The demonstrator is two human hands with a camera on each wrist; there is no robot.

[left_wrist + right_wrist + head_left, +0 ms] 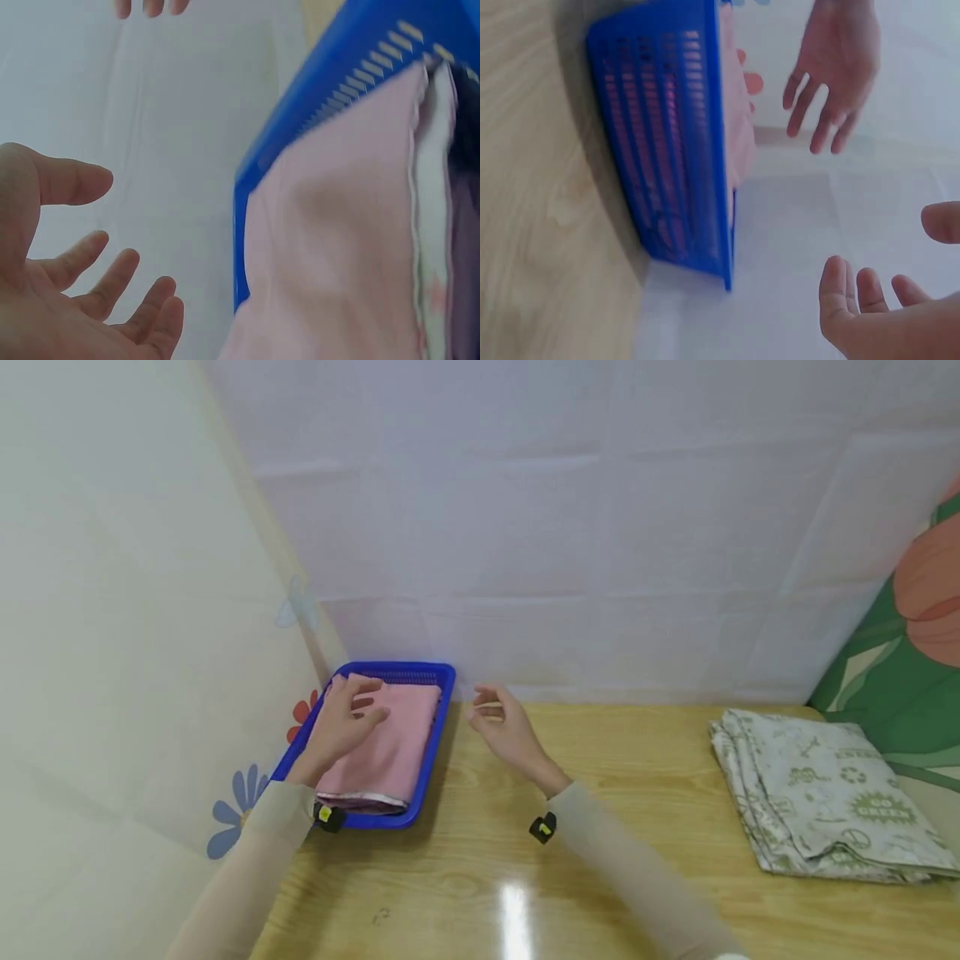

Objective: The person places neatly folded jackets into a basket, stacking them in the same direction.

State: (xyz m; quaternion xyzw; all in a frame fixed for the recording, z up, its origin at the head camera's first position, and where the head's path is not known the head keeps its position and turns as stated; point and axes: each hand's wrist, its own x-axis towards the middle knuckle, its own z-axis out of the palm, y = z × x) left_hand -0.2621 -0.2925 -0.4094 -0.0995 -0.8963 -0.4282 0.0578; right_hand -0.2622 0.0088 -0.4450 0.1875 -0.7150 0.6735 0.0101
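Note:
A folded pink cloth [397, 735] lies in a blue plastic basket [426, 785] at the left of the table. In the left wrist view, a white-edged layer [431, 225] and darker fabric show along one side of the pile. My left hand [347, 722] hovers above the cloth, fingers spread and slightly bent, holding nothing. To the right of the basket my right hand [510, 731] is held in the air, its fingers loosely curved around nothing. The right wrist view shows both the basket's slotted side [660, 142] and the left hand [836, 75] over it.
A folded white cloth with green print [832, 802] lies at the right of the wooden table [465, 877]. White sheeting [487, 527] hangs behind the table, and a flower-patterned sheet [150, 652] stands close along the basket's left side.

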